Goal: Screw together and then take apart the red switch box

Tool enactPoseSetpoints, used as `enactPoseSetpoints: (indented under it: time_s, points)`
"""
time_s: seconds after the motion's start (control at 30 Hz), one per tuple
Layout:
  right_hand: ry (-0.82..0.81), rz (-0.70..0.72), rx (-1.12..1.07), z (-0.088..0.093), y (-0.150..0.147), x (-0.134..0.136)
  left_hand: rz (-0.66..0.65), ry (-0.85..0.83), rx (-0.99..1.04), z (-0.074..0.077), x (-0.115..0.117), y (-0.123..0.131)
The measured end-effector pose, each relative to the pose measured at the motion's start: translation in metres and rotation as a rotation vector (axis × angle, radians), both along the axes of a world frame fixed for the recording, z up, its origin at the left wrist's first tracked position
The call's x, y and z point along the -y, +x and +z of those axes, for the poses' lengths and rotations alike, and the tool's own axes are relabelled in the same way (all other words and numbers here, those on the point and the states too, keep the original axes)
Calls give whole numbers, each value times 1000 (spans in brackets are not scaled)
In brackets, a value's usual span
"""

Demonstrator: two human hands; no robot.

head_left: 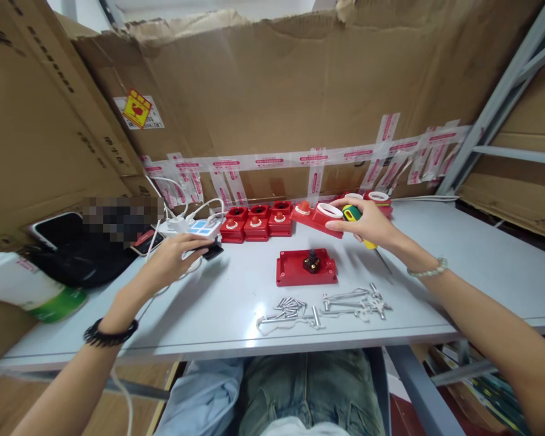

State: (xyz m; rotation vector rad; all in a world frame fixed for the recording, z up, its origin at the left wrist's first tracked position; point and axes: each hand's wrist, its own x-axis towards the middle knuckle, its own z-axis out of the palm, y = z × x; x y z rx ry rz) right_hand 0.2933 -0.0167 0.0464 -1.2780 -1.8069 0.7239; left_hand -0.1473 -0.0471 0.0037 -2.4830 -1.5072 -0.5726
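My right hand [370,223] is closed around a red box cover [312,219] with a white ring and a red knob, held tilted above the table. The same hand also keeps a screwdriver [369,244] with a green and yellow handle, its shaft pointing down to the right. Below lies an open red box base [290,274] with a black switch [312,261] standing in it. At the left, my left hand [187,253] pinches a small flat black piece [214,251], whose kind I cannot make out, over the table near the power strip.
Finished-looking red boxes [256,227] stand in a row at the back. Loose screws [290,307] and metal rods with string [356,303] lie near the front edge. A white power strip [204,227] with cables, a phone [60,233] and a white-green pack [27,281] occupy the left.
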Motion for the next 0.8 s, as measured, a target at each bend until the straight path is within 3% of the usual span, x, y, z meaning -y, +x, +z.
enactPoseSetpoints:
  time_s: [0.1,0.23,0.33,0.53,0.8]
  points:
    - [-3,11,1,0,0,0,151,26,-153,-8,-17,9]
    - [3,11,8,0,0,2,254,-139,-200,-21,-18,12]
    - [8,16,11,-1,0,1,257,-190,-150,-25,-14,4]
    - [15,22,21,-2,-2,2,159,-72,-141,-29,-18,2]
    - [64,41,24,-3,-5,2,236,-22,-133,-14,-18,24]
